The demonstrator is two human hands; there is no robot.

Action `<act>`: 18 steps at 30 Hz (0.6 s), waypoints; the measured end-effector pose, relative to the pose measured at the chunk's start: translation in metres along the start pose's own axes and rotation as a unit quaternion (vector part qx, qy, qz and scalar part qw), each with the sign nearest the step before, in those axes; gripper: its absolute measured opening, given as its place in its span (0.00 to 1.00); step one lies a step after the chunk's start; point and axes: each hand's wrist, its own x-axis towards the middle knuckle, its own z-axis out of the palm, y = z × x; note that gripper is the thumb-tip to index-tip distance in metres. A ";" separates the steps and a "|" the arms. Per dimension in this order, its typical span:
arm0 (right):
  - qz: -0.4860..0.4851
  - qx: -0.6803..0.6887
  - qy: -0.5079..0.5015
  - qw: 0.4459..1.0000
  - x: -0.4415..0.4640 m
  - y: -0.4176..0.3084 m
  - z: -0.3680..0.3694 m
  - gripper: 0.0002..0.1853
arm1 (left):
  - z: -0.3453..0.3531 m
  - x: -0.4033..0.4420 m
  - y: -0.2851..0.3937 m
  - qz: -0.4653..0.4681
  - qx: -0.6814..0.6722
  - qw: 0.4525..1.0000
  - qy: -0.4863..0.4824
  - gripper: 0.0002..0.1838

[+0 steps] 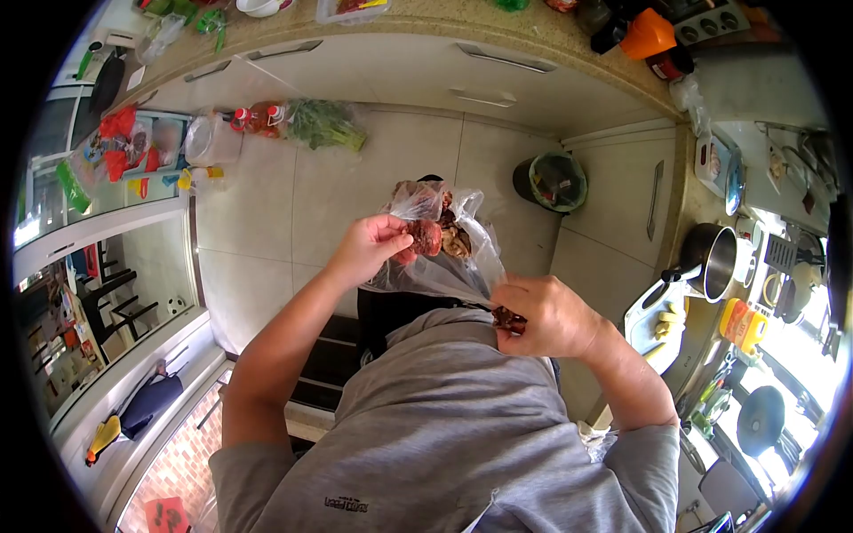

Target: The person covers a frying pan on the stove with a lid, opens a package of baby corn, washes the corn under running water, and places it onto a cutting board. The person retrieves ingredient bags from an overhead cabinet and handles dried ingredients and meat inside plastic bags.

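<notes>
A clear plastic bag is stretched between my two hands in front of my body. In and around its mouth are dark red and brown, wrinkled, dried-looking pieces; their kind is unclear. Thumb and fingers of my left hand pinch the bag's left side, right against a reddish piece. My right hand is closed, lower and nearer my shirt, gripping the bag's other side. A dark red piece shows under its fingers; whether it lies inside the plastic I cannot tell.
A lined trash bin stands on the floor ahead right. Leafy greens and red-capped bottles lie by the cabinets ahead left. On the right counter are a pot and a cutting board with yellowish pieces.
</notes>
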 end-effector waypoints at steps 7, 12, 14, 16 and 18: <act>-0.009 -0.017 -0.002 1.000 -0.005 0.003 0.004 0.12 | 0.002 -0.008 -0.005 0.012 0.017 1.000 0.017 0.10; -0.003 -0.015 -0.002 1.000 -0.005 0.000 0.002 0.12 | 0.023 -0.018 0.023 0.064 0.404 0.912 -0.040 0.12; -0.003 -0.013 -0.006 1.000 -0.005 0.000 0.001 0.12 | 0.023 -0.009 0.017 0.064 0.476 0.871 -0.098 0.18; -0.001 -0.012 -0.011 1.000 -0.005 0.001 0.001 0.12 | 0.028 0.001 0.007 0.071 0.512 0.855 -0.049 0.20; -0.014 -0.020 0.015 1.000 -0.005 0.004 0.002 0.12 | 0.028 0.020 -0.005 0.012 0.560 0.828 0.009 0.25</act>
